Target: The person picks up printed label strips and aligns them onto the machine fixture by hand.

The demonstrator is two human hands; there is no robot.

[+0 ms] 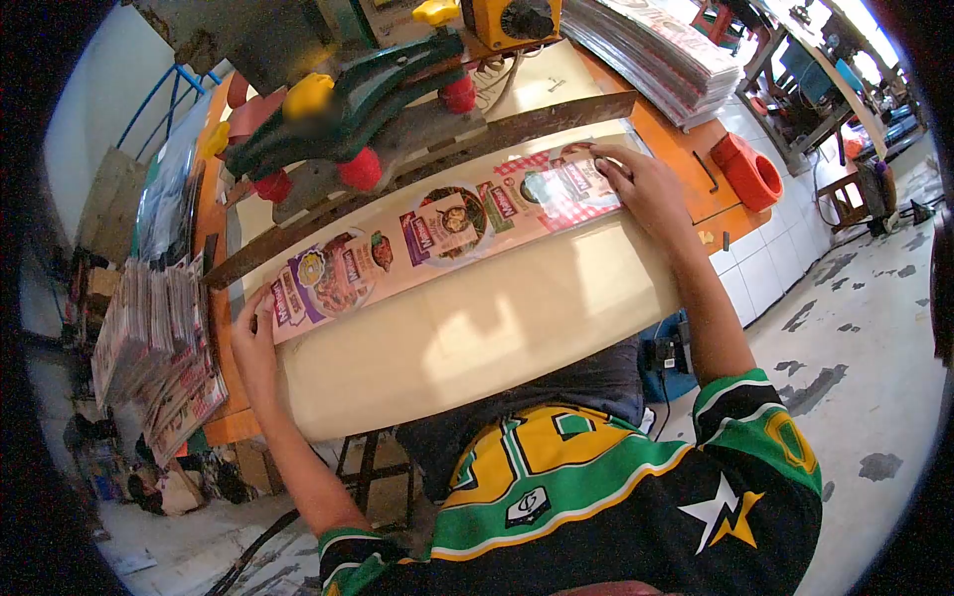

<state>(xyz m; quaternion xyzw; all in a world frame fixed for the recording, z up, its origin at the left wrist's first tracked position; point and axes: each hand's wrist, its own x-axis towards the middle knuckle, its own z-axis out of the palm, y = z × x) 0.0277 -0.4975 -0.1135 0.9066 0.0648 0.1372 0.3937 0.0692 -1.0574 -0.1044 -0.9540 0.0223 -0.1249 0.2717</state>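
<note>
A long printed plastic sheet (397, 263) with pictures of food dishes lies across a cream-coloured board (477, 328) in front of me. Its left end is held at the edge by my left hand (256, 343), with the fingers closed there. At the far right end, my right hand (641, 189) has thumb and fingers closed on the sheet. The back edge of the sheet runs along a dark metal bar (556, 117), and I cannot tell whether it reaches under it.
Behind the bar stands a machine with a dark green frame (397, 89) and red and yellow knobs. Stacks of printed sheets lie at the back right (656, 55) and the left (149, 333). A red holder (747, 174) and a hex key (706, 171) rest on the orange table (686, 164).
</note>
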